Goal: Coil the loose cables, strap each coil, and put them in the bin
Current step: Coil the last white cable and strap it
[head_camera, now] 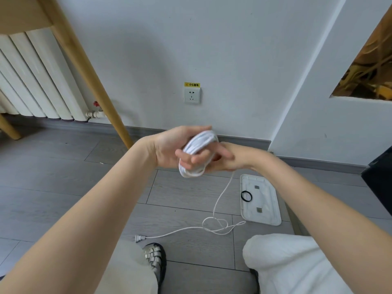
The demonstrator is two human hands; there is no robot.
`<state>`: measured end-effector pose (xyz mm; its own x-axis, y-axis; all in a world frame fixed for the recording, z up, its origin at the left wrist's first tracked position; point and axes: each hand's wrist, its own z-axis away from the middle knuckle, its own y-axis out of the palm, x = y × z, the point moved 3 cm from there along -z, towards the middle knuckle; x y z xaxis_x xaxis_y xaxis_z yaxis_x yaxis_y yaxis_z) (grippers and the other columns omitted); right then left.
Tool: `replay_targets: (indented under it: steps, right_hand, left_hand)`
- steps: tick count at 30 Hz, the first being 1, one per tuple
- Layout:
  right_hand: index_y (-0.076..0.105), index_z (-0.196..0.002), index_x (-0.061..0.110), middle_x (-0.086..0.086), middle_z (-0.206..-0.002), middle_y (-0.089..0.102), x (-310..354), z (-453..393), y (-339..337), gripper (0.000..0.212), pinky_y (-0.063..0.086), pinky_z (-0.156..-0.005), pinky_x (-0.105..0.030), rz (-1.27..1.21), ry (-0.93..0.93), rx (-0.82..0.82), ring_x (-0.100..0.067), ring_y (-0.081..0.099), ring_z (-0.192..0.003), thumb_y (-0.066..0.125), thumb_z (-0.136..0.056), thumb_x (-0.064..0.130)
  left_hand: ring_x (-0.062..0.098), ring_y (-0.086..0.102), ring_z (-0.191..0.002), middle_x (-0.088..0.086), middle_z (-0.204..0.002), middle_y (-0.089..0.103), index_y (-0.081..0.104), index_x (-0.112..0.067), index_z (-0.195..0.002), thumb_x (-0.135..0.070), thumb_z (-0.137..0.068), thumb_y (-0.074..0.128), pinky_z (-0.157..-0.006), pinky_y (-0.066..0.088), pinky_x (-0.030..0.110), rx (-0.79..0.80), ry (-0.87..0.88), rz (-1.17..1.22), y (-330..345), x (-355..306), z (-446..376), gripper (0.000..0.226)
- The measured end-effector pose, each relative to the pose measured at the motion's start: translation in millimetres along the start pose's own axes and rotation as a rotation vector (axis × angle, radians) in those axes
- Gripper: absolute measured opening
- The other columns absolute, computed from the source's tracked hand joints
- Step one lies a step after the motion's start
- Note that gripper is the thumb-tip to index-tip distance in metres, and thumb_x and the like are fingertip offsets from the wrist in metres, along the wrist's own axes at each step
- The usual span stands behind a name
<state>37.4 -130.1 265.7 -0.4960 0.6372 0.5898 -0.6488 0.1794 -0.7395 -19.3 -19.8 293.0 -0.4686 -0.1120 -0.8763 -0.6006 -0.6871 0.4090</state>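
Above the grey floor point(63, 187), out in front of the knees, the left hand point(176, 145) grips a white cable coil point(196, 154), its fingers curled round the bundled loops, while the right hand point(224, 158) sits just behind and beside the coil, touching it; the coil hides most of the right fingers, so whether that hand pinches the cable or only steadies it cannot be told. Below the grip the loose cable point(220, 200) hangs down from the coil to the floor, where it lies in a loose knot-like loop and runs toward the left foot, ending in a two-pin plug point(139, 238) just ahead of a silver woven sandal point(154, 259). Below and to the right of the grip a white tray point(273, 211) lies flat on the floor, with a black band point(246, 196) resting over its near-left edge. Beyond the grip stands a white wall point(233, 60) with a socket point(192, 96) and a yellow label above it; open floor runs between the hands and the skirting. Up and to the left a slanted wooden leg point(84, 71) crosses in front of a white radiator point(31, 81). At the far right a dark object point(379, 177) is cut off by the frame edge and cannot be made out.
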Motion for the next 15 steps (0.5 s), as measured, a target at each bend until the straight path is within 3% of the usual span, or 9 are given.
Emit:
replay_targets:
  steps: [1,3,5,9,12,15]
  right_hand:
    - [0.06,-0.073,0.004,0.001,-0.055,0.054,-3,1,-6,0.036,0.043,-0.053,-0.034,0.032,0.022,-0.025,-0.005,0.041,-0.053,0.066,-0.082,0.038]
    - [0.042,-0.053,0.014,0.009,-0.041,0.031,-9,8,-21,0.043,0.024,-0.046,-0.025,-0.007,0.089,-0.062,-0.007,0.025,-0.043,0.065,-0.084,0.032]
    - [0.033,-0.051,0.018,0.008,-0.044,0.022,-12,12,-35,0.048,0.017,-0.047,-0.024,-0.131,0.107,-0.138,-0.01,0.019,-0.044,0.067,-0.083,0.032]
    - [0.054,-0.057,0.013,0.004,-0.049,0.028,2,6,-36,0.035,0.02,-0.048,-0.023,-0.322,0.026,-0.14,-0.01,0.021,-0.046,0.06,-0.089,0.026]
    - [0.068,-0.09,-0.002,0.003,-0.053,0.027,19,2,-29,0.022,0.018,-0.044,-0.019,-0.462,-0.021,-0.089,-0.01,0.017,-0.046,0.056,-0.091,0.016]
    - [0.063,-0.11,0.0,0.001,-0.056,0.04,29,1,-30,0.026,0.015,-0.04,-0.016,-0.606,-0.074,-0.055,-0.004,0.021,-0.036,0.049,-0.095,0.016]
  left_hand:
    - [0.004,0.03,-0.03,-0.003,-0.042,0.044,0.047,0.01,-0.121,-0.04,-0.1,0.013,-0.04,0.032,0.017,-0.003,-0.065,-0.074,0,6,2,0.064]
    - [0.002,0.032,-0.029,0.002,-0.051,0.058,0.05,0.005,-0.12,-0.046,-0.098,0.019,-0.039,0.029,0.018,-0.074,-0.206,-0.174,-1,15,4,0.064]
    - [0.004,0.032,-0.029,0.007,-0.058,0.064,0.052,0.002,-0.119,-0.051,-0.095,0.022,-0.036,0.03,0.017,-0.189,-0.327,-0.224,-6,20,6,0.065]
    - [0.011,0.052,-0.039,0.015,-0.096,0.072,0.046,-0.002,-0.119,-0.051,-0.1,0.019,-0.039,0.038,0.016,-0.462,-0.477,-0.273,-18,30,13,0.059]
    - [0.026,0.068,-0.072,0.017,-0.122,0.06,0.034,-0.007,-0.124,-0.04,-0.103,0.021,-0.055,0.052,0.025,-0.73,-0.368,-0.173,-31,31,16,0.041]
    - [0.034,0.061,-0.095,0.019,-0.124,0.048,0.026,-0.008,-0.138,-0.034,-0.103,0.024,-0.079,0.053,0.038,-0.945,-0.134,0.084,-52,26,16,0.043]
